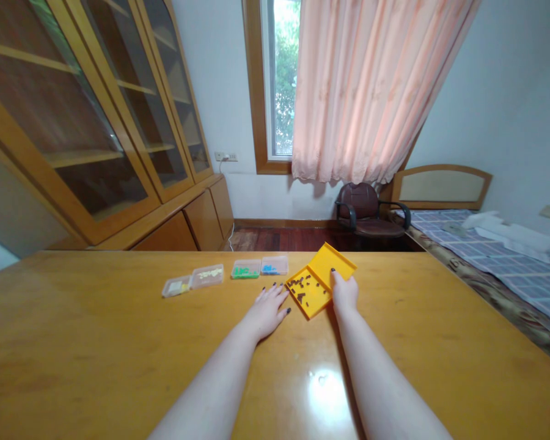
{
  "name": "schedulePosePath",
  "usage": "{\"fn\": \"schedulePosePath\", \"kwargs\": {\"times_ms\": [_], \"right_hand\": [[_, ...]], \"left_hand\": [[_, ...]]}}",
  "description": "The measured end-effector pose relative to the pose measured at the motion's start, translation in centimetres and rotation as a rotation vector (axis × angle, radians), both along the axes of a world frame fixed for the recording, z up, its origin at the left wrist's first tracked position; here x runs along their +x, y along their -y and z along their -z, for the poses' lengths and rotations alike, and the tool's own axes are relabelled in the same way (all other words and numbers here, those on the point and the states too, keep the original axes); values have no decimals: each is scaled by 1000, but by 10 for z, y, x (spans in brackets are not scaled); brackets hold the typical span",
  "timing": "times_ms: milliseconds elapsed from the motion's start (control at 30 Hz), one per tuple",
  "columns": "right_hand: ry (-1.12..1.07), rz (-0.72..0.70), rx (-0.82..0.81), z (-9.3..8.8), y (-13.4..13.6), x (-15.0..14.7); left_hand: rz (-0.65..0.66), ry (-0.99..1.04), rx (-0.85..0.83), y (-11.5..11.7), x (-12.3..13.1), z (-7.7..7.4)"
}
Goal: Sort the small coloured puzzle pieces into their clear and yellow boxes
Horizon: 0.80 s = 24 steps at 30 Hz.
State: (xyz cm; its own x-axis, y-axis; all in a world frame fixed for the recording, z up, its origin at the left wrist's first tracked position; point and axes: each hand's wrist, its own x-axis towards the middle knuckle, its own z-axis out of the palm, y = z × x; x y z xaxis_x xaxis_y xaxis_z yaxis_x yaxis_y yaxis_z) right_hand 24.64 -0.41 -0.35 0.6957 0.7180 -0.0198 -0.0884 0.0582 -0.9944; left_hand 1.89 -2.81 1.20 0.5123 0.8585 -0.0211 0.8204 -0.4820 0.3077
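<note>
My right hand (345, 289) grips the lid side of a yellow hinged box (315, 302), thumb on the inner face and the other fingers hidden behind it. The box lies opened out and turned at an angle. Small dark brown pieces (301, 298) are scattered in its near-left half. My left hand (269, 310) rests flat on the table just left of the box, fingers stretched and apart, holding nothing. Beyond it stand clear plastic boxes: one with green pieces (246, 271), one with blue pieces (270, 269).
Farther left on the wooden table (119, 354) are a clear box of cream pieces (209, 275) and another clear box (176, 287) with pale and yellow contents. Past the table are a glass-door cabinet (174, 220), an armchair (360, 208) and a bed (495, 250).
</note>
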Motion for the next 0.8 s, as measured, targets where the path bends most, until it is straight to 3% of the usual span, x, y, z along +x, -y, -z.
{"fn": "schedulePosePath", "kwargs": {"times_ms": [100, 267, 367, 467, 600, 800], "right_hand": [[-1, -2, -6, 0, 0, 0], [33, 21, -34, 0, 0, -1], [28, 19, -27, -2, 1, -3], [15, 10, -33, -4, 2, -5], [19, 4, -38, -7, 4, -5], [24, 0, -42, -10, 5, -7]], "left_hand": [[-57, -27, 71, 0, 2, 1], [-313, -105, 163, -3, 0, 8], [-365, -103, 168, -7, -2, 10], [-343, -42, 149, -8, -3, 6], [-178, 52, 114, -6, -1, -3], [-244, -31, 136, -2, 0, -11]]}}
